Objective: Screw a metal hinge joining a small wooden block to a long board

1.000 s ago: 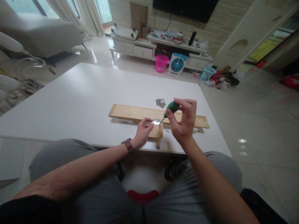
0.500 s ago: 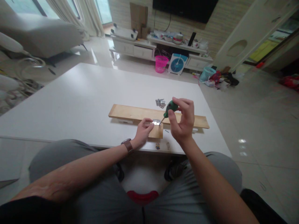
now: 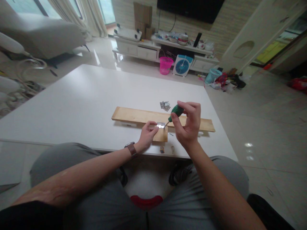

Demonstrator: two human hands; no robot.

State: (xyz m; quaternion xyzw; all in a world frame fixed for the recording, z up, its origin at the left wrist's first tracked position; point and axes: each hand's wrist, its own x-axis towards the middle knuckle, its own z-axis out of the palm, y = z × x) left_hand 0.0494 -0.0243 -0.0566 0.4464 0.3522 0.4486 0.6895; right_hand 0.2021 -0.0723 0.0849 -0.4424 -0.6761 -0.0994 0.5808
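A green-handled screwdriver [image 3: 177, 111] is held in my right hand [image 3: 189, 123], thumb and fingertips around its handle. Its shaft slants down to the right end of a silver metal hinge [image 3: 160, 125]. The hinge bridges a small wooden block [image 3: 160, 136] and the long wooden board [image 3: 136, 115] behind it. At the hinge's left end, my left hand [image 3: 145, 134] pinches it against the wood with thumb and forefinger. Whether a screw sits under the screwdriver tip is too small to tell. A loose screw [image 3: 170, 134] lies right of the block.
All this rests on a white table [image 3: 72, 105]. Several spare hinges and screws [image 3: 165, 105] lie beyond the board. A small cartoon figure [image 3: 162, 149] is near the front edge. Further off are a pink basket [image 3: 165, 66], a box fan [image 3: 182, 66] and a TV cabinet [image 3: 146, 53].
The screwdriver handle has tipped slightly to the right, and my right thumb has shifted leftward along it. My left hand and the wood stay in place.
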